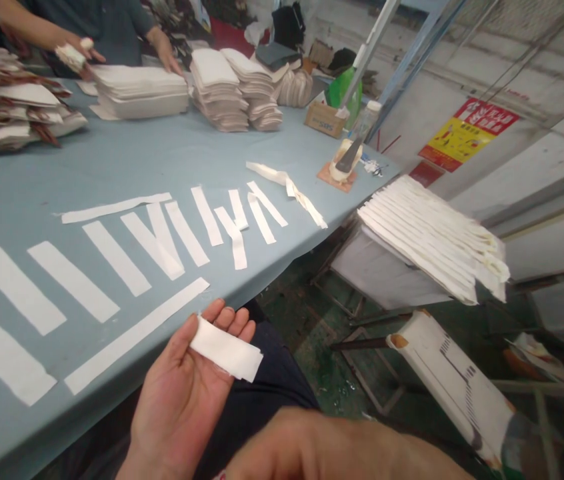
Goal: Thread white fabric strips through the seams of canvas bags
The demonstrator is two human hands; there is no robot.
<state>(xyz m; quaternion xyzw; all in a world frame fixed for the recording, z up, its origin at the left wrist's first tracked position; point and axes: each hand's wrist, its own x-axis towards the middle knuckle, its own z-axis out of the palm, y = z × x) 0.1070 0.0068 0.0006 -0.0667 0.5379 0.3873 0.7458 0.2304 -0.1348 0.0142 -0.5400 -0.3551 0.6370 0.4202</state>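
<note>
Thumb and fingers of the left hand (187, 387), palm up, are closed lightly on a short, flat bundle of white fabric-like strips (229, 350), held across the fingers just off the table's near edge. Right hand (287, 443), blurred, is at the bottom of the view; its fingers are hidden, so its grip cannot be determined. On the blue-grey covered table (127, 160), a slanted row of flat white strips (115, 257) runs from the left toward the right-hand edge, some overlapping. One long narrow white strip (137, 337) lies along the near edge, beside the left hand; a twisted cream-coloured strip (287, 183) lies near the right-hand edge. At that edge, further back, a cream-coloured tub with a dark flat blade (345, 163) stands on an orange-brown square; beyond it is a small brown cardboard box (325, 119). Toward the far edge, another person's hands are at a broad stack of off-white sheets (137, 93). Off the right-hand edge, overlapping white folded strips (427, 233) lie on a separate stand
</note>
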